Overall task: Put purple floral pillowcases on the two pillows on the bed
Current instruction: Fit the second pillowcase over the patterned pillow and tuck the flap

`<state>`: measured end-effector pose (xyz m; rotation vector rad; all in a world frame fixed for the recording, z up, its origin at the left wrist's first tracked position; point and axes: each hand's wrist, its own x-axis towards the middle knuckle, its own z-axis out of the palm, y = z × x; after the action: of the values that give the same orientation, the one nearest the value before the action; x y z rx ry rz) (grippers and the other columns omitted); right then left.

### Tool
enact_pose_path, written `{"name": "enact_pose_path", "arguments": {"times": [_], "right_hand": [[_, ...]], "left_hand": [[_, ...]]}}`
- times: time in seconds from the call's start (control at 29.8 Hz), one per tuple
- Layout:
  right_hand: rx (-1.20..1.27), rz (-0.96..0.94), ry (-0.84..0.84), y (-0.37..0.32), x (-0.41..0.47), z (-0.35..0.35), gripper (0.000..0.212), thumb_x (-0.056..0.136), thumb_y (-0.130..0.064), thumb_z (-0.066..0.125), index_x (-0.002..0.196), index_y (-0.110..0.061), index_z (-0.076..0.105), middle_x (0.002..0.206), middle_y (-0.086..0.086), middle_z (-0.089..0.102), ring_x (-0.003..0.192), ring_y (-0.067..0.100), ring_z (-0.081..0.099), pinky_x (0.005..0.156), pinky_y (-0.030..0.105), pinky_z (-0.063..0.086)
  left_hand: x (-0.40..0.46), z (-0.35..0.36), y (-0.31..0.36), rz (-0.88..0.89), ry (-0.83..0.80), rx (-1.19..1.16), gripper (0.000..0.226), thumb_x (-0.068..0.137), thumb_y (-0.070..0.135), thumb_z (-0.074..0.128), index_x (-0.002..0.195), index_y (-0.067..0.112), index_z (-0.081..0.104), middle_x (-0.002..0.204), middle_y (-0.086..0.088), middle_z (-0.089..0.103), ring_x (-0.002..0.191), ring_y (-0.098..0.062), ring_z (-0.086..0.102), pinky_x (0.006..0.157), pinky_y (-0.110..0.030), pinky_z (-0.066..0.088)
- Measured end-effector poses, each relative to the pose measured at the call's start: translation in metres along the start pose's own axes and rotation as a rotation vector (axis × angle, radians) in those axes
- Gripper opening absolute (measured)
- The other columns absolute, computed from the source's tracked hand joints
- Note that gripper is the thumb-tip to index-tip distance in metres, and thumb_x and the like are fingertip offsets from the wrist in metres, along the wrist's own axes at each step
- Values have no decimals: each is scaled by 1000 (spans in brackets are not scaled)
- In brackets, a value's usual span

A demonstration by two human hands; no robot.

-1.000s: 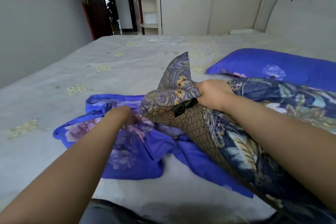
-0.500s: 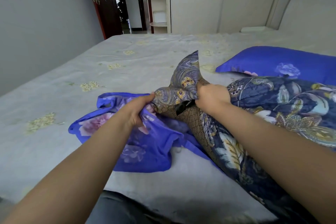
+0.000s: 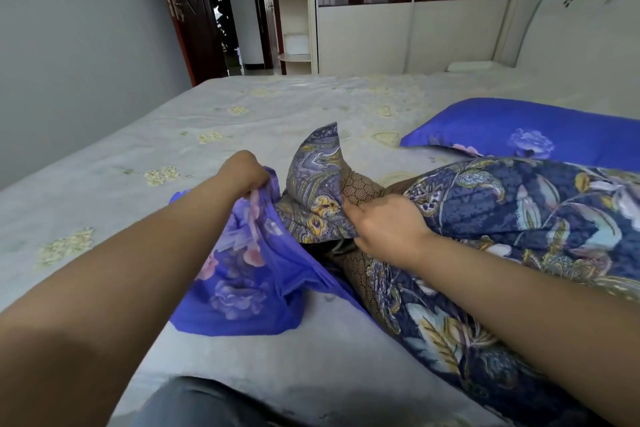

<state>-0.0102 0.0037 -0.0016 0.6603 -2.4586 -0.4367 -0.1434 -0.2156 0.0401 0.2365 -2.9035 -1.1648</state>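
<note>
A dark blue paisley-patterned pillow (image 3: 502, 229) lies across the bed in front of me, its near corner raised. My right hand (image 3: 384, 227) grips that corner, one finger stretched along the fabric. A purple floral pillowcase (image 3: 249, 274) lies crumpled to the left of the corner. My left hand (image 3: 246, 172) pinches its upper edge and lifts it beside the pillow corner. A second pillow in a purple floral case (image 3: 530, 135) rests at the back right, near the headboard.
The bed (image 3: 138, 156) has a pale grey sheet with small yellow flowers. A white headboard (image 3: 581, 10) stands at the right, a wardrobe behind the bed. An open doorway (image 3: 221, 10) is at the back left. My knee in grey fabric (image 3: 207, 402) shows at the bottom.
My left hand has gathered the pillowcase edge and raised it up beside the pillow corner. My right hand has shifted its hold lower on the corner.
</note>
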Motion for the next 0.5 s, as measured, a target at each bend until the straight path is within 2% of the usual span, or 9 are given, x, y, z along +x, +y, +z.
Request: {"name": "enact_pose_path", "arguments": {"times": [0.07,0.13,0.2,0.27,0.3,0.37,0.44,0.5], "right_hand": [[64,-35,9,-3,0,2,66,48,-35,82,104,-2,71,45,-4,56,36,17,51,38,18,39],[77,-58,10,-7,-2,0,67,49,-39,84,104,-3,71,46,-4,56,37,17,52,38,20,42],[93,-88,26,-12,-4,0,65,49,-35,82,105,-2,70,48,-3,58,39,18,54,39,23,45],[98,-149,19,-19,-3,-2,66,49,-30,80,107,-1,69,49,-2,58,40,19,55,41,24,46],[89,-180,4,-22,-3,-3,67,49,-31,79,108,-2,69,50,-3,59,41,18,56,42,23,46],[81,-217,-26,-27,0,-3,69,47,-34,78,108,-4,69,51,-4,59,43,17,57,43,19,42],[77,-201,-64,-27,2,-9,70,49,-35,77,112,-5,68,55,-3,62,48,17,60,45,20,41],[85,-176,-135,-24,7,-14,70,68,-32,69,131,-5,53,76,2,68,69,22,66,55,26,45]], "left_hand": [[7,-5,-1,-7,-22,30,28,89,4,51,64,11,44,65,-6,48,55,-18,47,53,-25,43],[15,-10,-4,-109,-38,-125,28,92,0,43,65,8,43,65,-10,47,53,-21,45,54,-28,41],[24,-14,-7,-159,-46,-244,20,88,-2,41,74,2,54,66,-14,52,51,-23,48,54,-28,41],[30,-14,-3,-158,-93,-247,21,88,3,42,81,6,62,57,-10,59,45,-22,52,51,-24,43],[20,-15,7,-151,-131,-246,23,92,9,43,77,7,60,48,-7,59,43,-19,52,51,-23,42],[-5,-15,35,-113,-203,-273,35,100,22,40,69,7,50,46,-5,58,44,-18,53,52,-25,39],[-29,-14,71,-6,-262,-250,35,100,23,41,69,8,46,51,-9,55,44,-20,51,47,-25,39],[-52,-7,103,121,-321,-195,31,96,18,46,66,11,48,45,-4,52,35,-13,48,38,-19,36]]}}
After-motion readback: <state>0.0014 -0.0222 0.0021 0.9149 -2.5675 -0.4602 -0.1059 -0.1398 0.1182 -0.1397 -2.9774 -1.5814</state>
